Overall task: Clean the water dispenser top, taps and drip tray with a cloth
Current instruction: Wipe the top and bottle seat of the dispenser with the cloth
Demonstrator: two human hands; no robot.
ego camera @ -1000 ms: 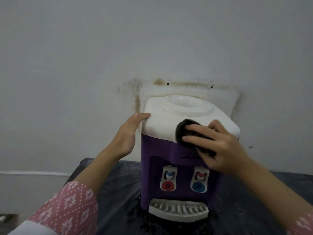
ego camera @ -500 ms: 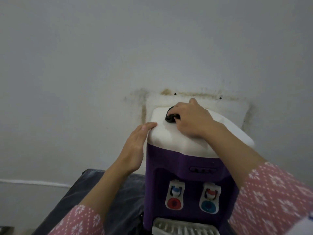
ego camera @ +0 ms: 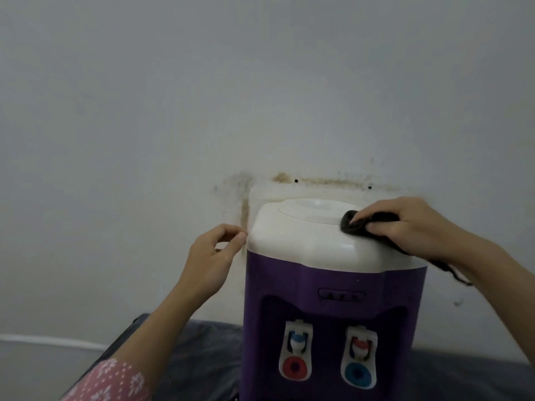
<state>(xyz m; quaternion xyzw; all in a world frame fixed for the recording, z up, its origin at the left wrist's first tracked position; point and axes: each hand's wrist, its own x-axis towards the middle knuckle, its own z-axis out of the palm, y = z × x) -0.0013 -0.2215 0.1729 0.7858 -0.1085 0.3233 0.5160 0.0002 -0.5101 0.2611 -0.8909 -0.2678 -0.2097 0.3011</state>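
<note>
Here we press one dark cloth (ego camera: pixel 354 224) onto the dispenser top (ego camera: pixel 304 241), our right hand (ego camera: pixel 411 224) clamped around it. Our left hand (ego camera: pixel 211 256) hovers loosely curled, empty, beside it; two taps (ego camera: pixel 295 354) show below.

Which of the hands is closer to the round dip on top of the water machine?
Right. The right hand presses the dark cloth on the white top beside the round dip. The left hand is off the top's left edge, farther away.

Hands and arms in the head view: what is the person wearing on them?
Both hands, left hand and right hand, are bare: no gloves, rings or watch visible. The left forearm is bare up to a pink sleeve with a white floral pattern. The right forearm is bare too; no sleeve shows.
</note>
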